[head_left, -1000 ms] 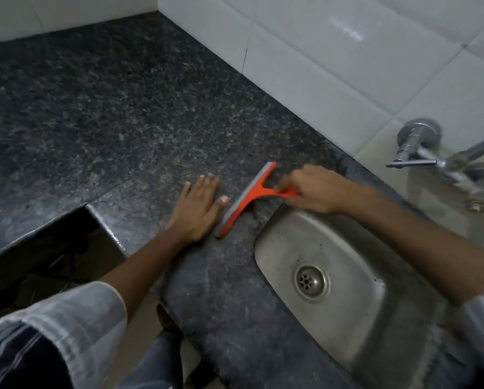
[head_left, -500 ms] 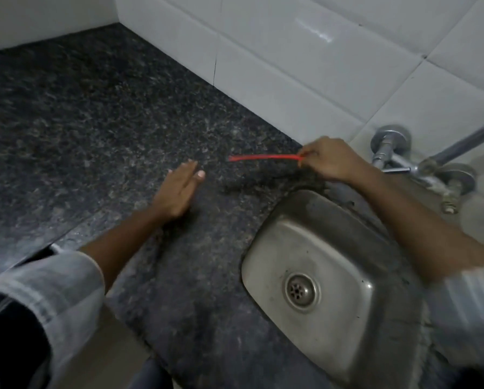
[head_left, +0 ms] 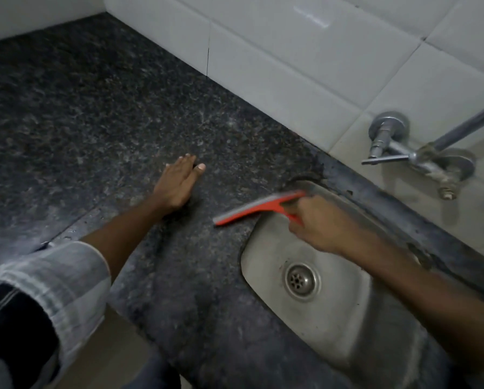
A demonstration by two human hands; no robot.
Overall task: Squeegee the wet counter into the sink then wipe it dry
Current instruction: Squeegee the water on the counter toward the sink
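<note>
Orange squeegee [head_left: 256,206] in right hand [head_left: 318,226] grip, blade at sink [head_left: 355,341] edge

Orange squeegee [head_left: 256,207], motion-blurred, blade spanning the sink's [head_left: 347,332] upper-left rim, one end over the dark speckled granite counter [head_left: 94,122]; blade contact probably, not certain. Steel sink recessed.

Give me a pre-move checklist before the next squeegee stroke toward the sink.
1. Right hand grips the orange squeegee handle: ok.
2. Blade lies at the sink rim, spanning counter and basin: ok.
3. Left hand rests flat on the counter, apart from the blade: ok.
4. Drain unblocked: ok.
5. Water left on the counter: cannot tell, dark and blurred.
6. Drying cloth within reach: not ok, none visible.
</note>
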